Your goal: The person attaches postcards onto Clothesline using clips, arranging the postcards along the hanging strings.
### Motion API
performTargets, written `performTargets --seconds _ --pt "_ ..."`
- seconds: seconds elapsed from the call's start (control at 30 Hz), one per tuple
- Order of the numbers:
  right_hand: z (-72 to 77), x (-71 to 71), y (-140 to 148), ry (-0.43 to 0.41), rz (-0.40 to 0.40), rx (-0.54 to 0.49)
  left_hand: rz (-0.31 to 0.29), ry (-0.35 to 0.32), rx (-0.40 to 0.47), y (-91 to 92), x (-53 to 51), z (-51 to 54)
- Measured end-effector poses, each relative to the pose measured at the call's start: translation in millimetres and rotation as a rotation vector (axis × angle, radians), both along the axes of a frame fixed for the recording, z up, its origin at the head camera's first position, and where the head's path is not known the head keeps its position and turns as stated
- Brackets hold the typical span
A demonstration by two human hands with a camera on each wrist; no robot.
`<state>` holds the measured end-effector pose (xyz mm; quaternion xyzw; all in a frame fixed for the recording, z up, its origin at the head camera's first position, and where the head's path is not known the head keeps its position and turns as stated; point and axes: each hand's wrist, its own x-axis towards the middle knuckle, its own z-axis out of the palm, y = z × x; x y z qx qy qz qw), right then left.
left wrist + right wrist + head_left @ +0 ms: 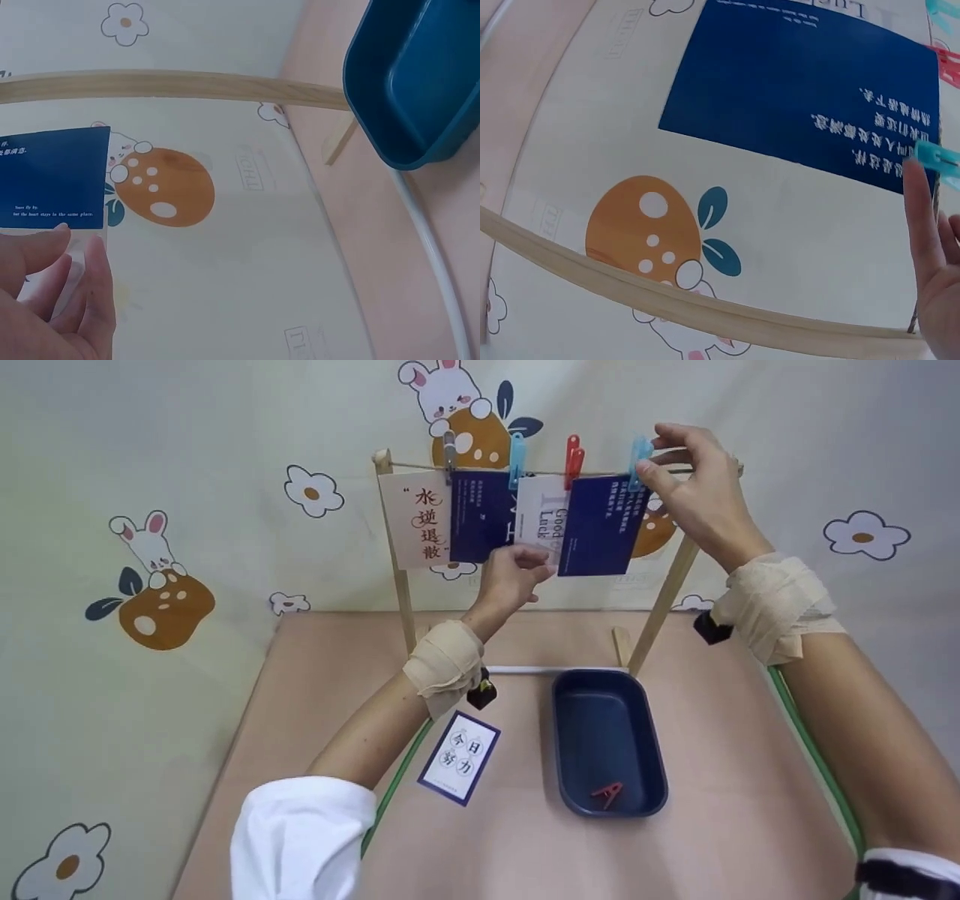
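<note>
A navy card (600, 526) with white printing hangs from a cord, held by a light-blue clip (640, 454). My right hand (701, 484) is at this clip, fingers spread; in the right wrist view one straight fingertip (913, 176) lies against or just beside it. Below the cards, my left hand (511, 579) has loosely bent fingers at the lower edges of the navy card and a white "Good Luck" card (536, 514). In the left wrist view, the thumb (49, 247) and a finger stand apart near the navy card's bottom edge; firm contact is unclear.
Also hanging are a cream card (416, 529) and another navy card (476, 521), with grey, blue and red clips along the cord. Wooden posts (664, 604) support it. Below stand a dark blue tray (559, 735) containing a red clip (609, 793), and a blue-bordered card (459, 757).
</note>
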<state>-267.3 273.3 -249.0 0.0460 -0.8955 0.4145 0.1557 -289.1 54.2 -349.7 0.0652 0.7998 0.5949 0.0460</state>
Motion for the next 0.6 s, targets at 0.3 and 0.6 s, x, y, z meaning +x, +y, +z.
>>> performTargets --seconds 0.3,0.6 --pt "-12.9 18.2 -10.6 0.183 -0.112 0.062 -0.011 0.063 0.012 -9.7 5.7 2.4" --pt "-36.4 48.0 -26.6 0.338 -0.138 -0.068 -0.022 0.136 -0.096 -10.9 23.4 4.9"
